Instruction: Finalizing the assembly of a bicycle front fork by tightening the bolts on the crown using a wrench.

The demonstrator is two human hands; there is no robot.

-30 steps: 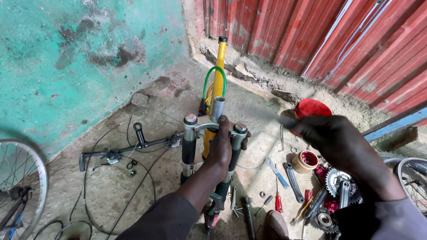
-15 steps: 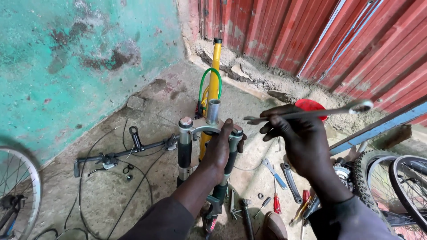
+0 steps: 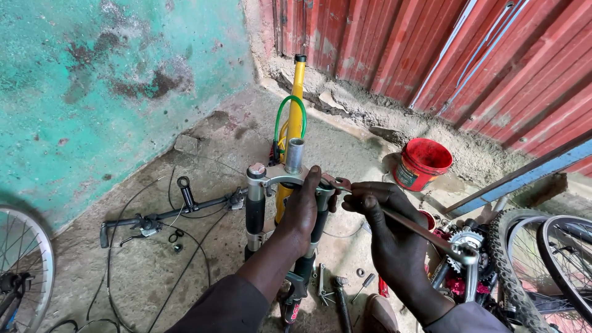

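Note:
A bicycle suspension fork (image 3: 259, 203) stands upright in front of me, silver crown and steerer tube on top, black legs below. My left hand (image 3: 302, 213) grips its crown and right leg. My right hand (image 3: 385, 231) holds a long metal spanner (image 3: 401, 223), whose head rests against the top of the fork's right leg by my left fingers. Behind the fork stands a yellow bicycle frame (image 3: 293, 105) with a green cable loop.
A handlebar with cables (image 3: 166, 216) lies on the concrete at left. A red bucket (image 3: 421, 163) stands near the red corrugated wall. Wheels and tyres (image 3: 542, 265), a sprocket (image 3: 465, 242) and loose tools (image 3: 339, 293) lie at right and below. Another wheel (image 3: 21, 271) is at far left.
My right hand has come down and left with the spanner, bringing its head onto the top of the fork's right leg. My left hand has stayed on the fork.

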